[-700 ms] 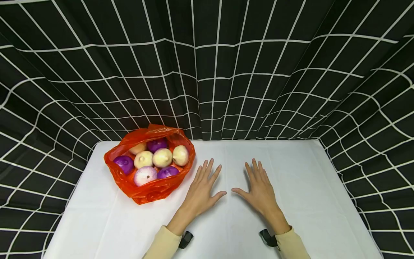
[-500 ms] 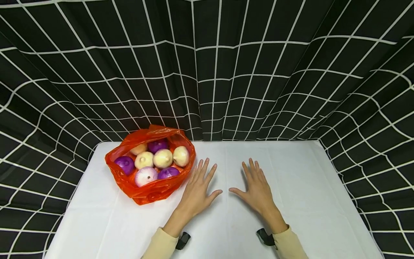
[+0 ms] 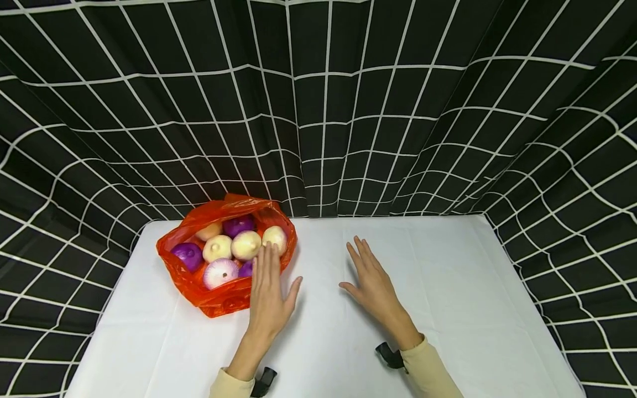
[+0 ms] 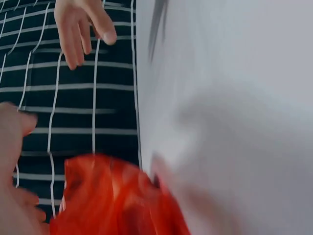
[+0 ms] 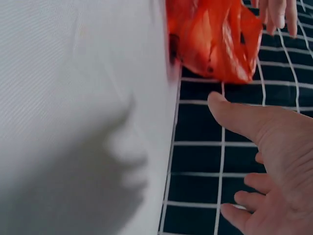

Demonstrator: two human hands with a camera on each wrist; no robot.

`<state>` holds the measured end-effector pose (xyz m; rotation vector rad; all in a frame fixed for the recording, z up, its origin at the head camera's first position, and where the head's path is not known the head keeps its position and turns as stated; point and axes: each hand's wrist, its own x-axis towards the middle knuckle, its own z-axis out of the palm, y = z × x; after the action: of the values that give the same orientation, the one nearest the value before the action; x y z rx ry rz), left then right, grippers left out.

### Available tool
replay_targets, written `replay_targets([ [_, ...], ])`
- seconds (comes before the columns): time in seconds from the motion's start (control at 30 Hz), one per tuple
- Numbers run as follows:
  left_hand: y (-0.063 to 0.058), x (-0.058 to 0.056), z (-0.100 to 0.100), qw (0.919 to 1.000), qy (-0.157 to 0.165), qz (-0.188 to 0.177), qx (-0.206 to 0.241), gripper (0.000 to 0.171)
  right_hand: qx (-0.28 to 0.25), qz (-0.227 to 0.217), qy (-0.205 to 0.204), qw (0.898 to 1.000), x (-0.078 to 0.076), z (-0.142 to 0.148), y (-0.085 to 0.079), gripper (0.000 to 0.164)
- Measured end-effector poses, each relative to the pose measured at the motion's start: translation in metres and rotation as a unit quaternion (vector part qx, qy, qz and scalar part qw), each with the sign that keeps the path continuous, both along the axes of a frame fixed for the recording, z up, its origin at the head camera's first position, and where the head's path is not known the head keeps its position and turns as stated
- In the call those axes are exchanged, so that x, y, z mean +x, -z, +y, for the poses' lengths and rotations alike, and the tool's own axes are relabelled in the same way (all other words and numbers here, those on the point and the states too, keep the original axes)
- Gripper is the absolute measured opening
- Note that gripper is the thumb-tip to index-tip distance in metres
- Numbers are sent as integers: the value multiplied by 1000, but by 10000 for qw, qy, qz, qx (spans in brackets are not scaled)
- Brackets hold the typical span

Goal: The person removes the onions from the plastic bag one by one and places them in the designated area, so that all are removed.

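While holding the left hand (image 3: 269, 301) out over the near right rim of the red plastic bag (image 3: 219, 304), gripping nothing with it — straight along the fingers, spread only at the thumb. Cannot tell whether touching the plastic or just above it; too blurred at the rim in the left wrist view. Hiding part of a purple onion (image 3: 245, 270) there, and overlapping with the fingertips the lower edge of the cream onion (image 3: 275, 236) at the bag's right.

Now to the right hand (image 3: 374, 287): well apart from the bag, over the white tablecloth (image 3: 478, 315), holding nothing, with fingers loosely extended and thumb angled toward the left. Casting a soft shadow on the cloth, too.

Back to the bag — set at the table's far left, gaping wide, packed with purple, cream and lilac-white onions (image 3: 220, 273). Wearing dark wrist devices (image 3: 390, 355) by beige sleeves (image 3: 432, 369). Backed all round by white-gridded black cloth (image 3: 318, 138).
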<state>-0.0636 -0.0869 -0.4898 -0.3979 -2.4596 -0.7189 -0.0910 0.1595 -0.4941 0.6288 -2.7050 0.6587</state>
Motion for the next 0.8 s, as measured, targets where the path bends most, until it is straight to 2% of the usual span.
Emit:
replay_targets([
  [0.13, -2, 3, -22, 9976, -572, 239, 304, 83, -56, -103, -226, 9997, -2, -8, -4, 95],
  [0.33, -6, 6, -53, 9946, -1012, 9, 226, 84, -158, -143, -385, 9990, -3, -23, -5, 93],
  [0.47, -9, 8, -73, 9891, -1365, -88, 542, 76, -250, -20, -516, 9984, -5, -36, -7, 92],
  [0.57, -12, 10, -87, 9792, -1722, 83, 1070, 65, -431, 114, -680, 9967, -8, -45, -11, 89],
  [0.67, -12, 12, -103, 9620, -2149, 254, 1665, 58, -568, 162, -829, 9948, -13, -55, -16, 86],
  [0.8, -9, 16, -124, 9419, -2669, -5, 2038, 61, -614, 103, -996, 9931, -18, -70, -22, 82],
])
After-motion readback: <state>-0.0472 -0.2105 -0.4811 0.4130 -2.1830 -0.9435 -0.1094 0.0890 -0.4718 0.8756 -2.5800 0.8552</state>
